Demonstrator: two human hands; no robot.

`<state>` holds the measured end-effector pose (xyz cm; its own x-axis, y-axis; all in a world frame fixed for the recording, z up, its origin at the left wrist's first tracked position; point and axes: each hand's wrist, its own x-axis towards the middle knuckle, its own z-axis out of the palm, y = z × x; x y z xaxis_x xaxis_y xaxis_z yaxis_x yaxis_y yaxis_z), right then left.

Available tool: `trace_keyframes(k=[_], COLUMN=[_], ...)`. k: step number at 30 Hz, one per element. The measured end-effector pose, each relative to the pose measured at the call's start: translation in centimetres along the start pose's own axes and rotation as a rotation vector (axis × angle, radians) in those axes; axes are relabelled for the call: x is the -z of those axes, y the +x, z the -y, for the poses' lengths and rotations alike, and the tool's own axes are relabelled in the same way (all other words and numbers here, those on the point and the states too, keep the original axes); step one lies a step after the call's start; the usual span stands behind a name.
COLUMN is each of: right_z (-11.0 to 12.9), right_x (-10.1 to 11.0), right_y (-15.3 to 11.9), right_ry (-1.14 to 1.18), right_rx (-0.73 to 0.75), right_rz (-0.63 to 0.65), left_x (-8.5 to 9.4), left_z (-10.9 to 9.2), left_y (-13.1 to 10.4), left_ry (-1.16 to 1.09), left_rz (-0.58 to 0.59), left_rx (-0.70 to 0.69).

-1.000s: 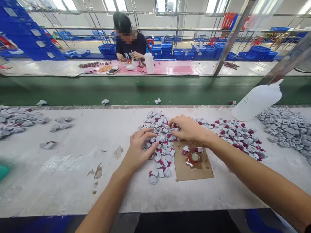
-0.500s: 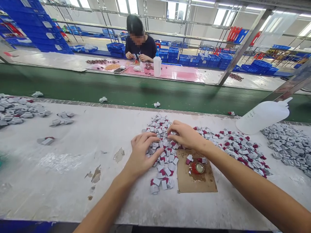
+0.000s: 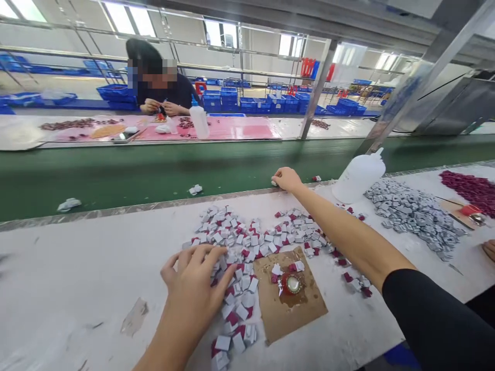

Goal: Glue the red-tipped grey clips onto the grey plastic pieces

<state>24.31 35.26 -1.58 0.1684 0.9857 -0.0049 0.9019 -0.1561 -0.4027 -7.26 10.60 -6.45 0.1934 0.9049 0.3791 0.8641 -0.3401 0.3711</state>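
My right hand (image 3: 286, 179) reaches out to the near edge of the green belt (image 3: 162, 178), with the fingertips pinched on a small light-grey part (image 3: 274, 182). My left hand (image 3: 199, 278) is open and curved beside a heap of small grey-and-maroon parts (image 3: 251, 239); the fingertips hide some of them. Right of that heap lies a brown cardboard square (image 3: 313, 306). On it are a wet stain, a small red container with a round pale opening (image 3: 293, 284) and a few loose parts.
A white squeeze bottle (image 3: 358, 178) leans at the right, by a grey heap (image 3: 413, 214) and a maroon heap (image 3: 469, 188). Small clusters (image 3: 195, 189) sit on the belt. Across it, a person (image 3: 158, 77) handles small items beside an upright bottle (image 3: 199, 121). Another hand (image 3: 489, 249) shows at the right edge.
The view has turned to the right. My right hand has gone from the heap out to the belt's edge, holding a small part. My left hand remains by the heap, its fingers apart.
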Motion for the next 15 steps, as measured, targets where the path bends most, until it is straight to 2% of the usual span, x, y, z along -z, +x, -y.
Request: trace_keyframes(k=[5, 9, 12, 15], right_z=[-4.3, -7.6, -8.3, -8.1], right_x=[2.1, 3.6, 4.1, 4.6], right_y=[0.3, -0.1, -1.2, -3.9], right_ry=[-0.086, -0.116, -0.103, -0.081], right_rx=[-0.101, -0.140, -0.091, -0.003], right_rz=[-0.108, -0.083, -0.080, -0.076], left_x=[-0.5, 0.3, 1.3, 1.6], left_z=[1.5, 2.2, 1.2, -0.7], left_y=[1.3, 3.5, 6.0, 8.8], left_ry=[-0.007, -0.049, -0.141, -0.249], left_rz=[0.047, 0.077, 0.081, 0.097], left_rx=[-0.088, -0.157, -0.160, -0.119])
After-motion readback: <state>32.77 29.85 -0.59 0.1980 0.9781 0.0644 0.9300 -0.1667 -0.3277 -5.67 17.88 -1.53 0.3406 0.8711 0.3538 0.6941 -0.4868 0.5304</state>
